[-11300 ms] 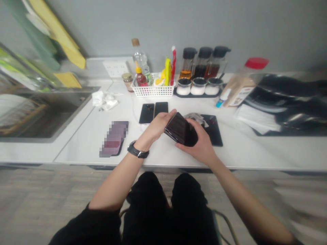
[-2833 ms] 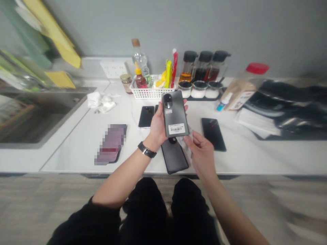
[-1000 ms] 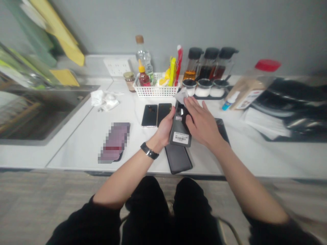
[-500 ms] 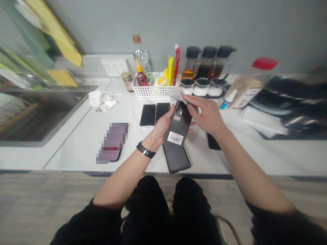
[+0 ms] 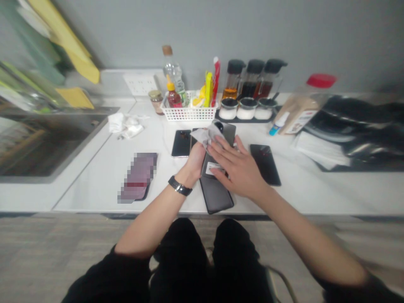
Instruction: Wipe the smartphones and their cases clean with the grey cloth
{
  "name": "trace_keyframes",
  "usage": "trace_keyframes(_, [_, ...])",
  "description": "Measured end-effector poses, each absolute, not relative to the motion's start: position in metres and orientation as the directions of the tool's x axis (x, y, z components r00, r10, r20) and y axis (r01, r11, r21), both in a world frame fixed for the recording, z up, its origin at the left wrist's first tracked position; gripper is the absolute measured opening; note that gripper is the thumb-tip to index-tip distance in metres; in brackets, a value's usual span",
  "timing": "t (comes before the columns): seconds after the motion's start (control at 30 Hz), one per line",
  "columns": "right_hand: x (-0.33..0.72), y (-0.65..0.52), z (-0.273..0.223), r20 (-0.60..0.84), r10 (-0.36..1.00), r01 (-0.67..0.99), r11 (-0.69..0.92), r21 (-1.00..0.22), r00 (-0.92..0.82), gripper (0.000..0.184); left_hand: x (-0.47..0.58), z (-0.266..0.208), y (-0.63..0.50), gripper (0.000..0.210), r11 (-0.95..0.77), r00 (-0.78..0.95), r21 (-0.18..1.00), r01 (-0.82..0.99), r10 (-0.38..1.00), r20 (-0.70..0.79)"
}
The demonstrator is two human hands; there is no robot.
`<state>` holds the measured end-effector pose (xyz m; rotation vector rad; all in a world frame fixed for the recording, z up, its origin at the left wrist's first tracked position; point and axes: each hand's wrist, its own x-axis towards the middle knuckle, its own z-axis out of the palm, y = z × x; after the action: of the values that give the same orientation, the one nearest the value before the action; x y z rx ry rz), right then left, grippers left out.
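My left hand (image 5: 195, 162) is wrapped round a dark grey smartphone (image 5: 229, 131), its camera side up and a white label near its lower end. My right hand (image 5: 235, 168) lies across the phone's back, fingers stretched, with a thin white tissue (image 5: 205, 136) under the fingertips. The tissue covers part of the back beside the camera. Below the held phone, a black phone case (image 5: 217, 195) lies on the counter. A black phone (image 5: 181, 143) rests to the left of my hands, with another dark one partly hidden beside it.
To the right lies another black phone (image 5: 265, 165); a pixelated purple-screened phone (image 5: 139, 176) is at left. Crumpled tissues (image 5: 126, 125) sit near the sink (image 5: 63, 179). Along the wall stand a white basket (image 5: 189, 113), seasoning jars (image 5: 246, 110), and a red-lidded container (image 5: 299, 109).
My right hand has come down from the phone's top edge onto its back, bringing the tissue along. The black phone at right is now fully uncovered.
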<state>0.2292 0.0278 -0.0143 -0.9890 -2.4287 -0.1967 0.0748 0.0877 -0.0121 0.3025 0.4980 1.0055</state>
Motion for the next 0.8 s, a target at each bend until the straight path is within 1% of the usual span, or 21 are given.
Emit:
trace_keyframes(0.07, [0.226,0.013,-0.022,0.482,0.572,0.639,0.769,-0.033,-0.663,0.065,0.07,-0.011,0.087,0.064,0.522,0.475,0.5,-0.691,0.849,-0.231])
trace_keyframes(0.13, [0.227,0.003,-0.027,0.46,0.542,0.603,0.798,-0.019,-0.703,0.067,0.066,-0.011,0.086,0.073,0.511,0.474,0.5,-0.699,0.855,-0.212])
trace_keyframes(0.2, [0.233,0.003,-0.029,0.463,0.554,0.619,0.785,-0.015,-0.692,0.068,0.067,-0.011,0.086,0.073,0.498,0.46,0.49,-0.716,0.864,-0.205])
trace_keyframes(0.33, [0.238,0.011,-0.03,0.525,0.65,0.743,0.668,-0.05,-0.549,0.079,0.072,-0.01,0.084,0.073,0.546,0.514,0.479,-0.688,0.832,-0.211])
trace_keyframes(0.37, [0.236,0.01,-0.032,0.529,0.65,0.742,0.668,-0.055,-0.545,0.082,0.073,-0.01,0.083,0.072,0.547,0.509,0.477,-0.688,0.832,-0.219])
trace_keyframes(0.43, [0.229,0.003,-0.037,0.519,0.612,0.697,0.716,-0.043,-0.597,0.088,0.072,-0.008,0.08,0.07,0.541,0.488,0.469,-0.698,0.839,-0.242])
trace_keyframes(0.5, [0.225,-0.004,-0.041,0.504,0.575,0.655,0.756,-0.024,-0.644,0.091,0.071,-0.007,0.079,0.07,0.544,0.482,0.458,-0.703,0.838,-0.255])
trace_keyframes(0.53, [0.224,-0.005,-0.041,0.502,0.581,0.66,0.751,-0.025,-0.641,0.091,0.071,-0.007,0.079,0.069,0.544,0.483,0.457,-0.703,0.838,-0.255])
trace_keyframes(0.63, [0.224,0.005,-0.038,0.526,0.678,0.766,0.638,-0.076,-0.513,0.094,0.076,-0.012,0.081,0.065,0.547,0.499,0.474,-0.69,0.834,-0.236])
trace_keyframes(0.7, [0.22,0.013,-0.036,0.535,0.728,0.817,0.566,-0.115,-0.429,0.099,0.079,-0.015,0.083,0.062,0.542,0.502,0.484,-0.687,0.836,-0.223])
trace_keyframes(0.73, [0.216,0.013,-0.037,0.535,0.733,0.82,0.559,-0.123,-0.42,0.102,0.079,-0.016,0.083,0.062,0.537,0.495,0.487,-0.689,0.839,-0.225])
trace_keyframes(0.8, [0.206,0.005,-0.041,0.527,0.711,0.791,0.601,-0.114,-0.464,0.106,0.076,-0.015,0.082,0.063,0.519,0.464,0.487,-0.702,0.853,-0.241])
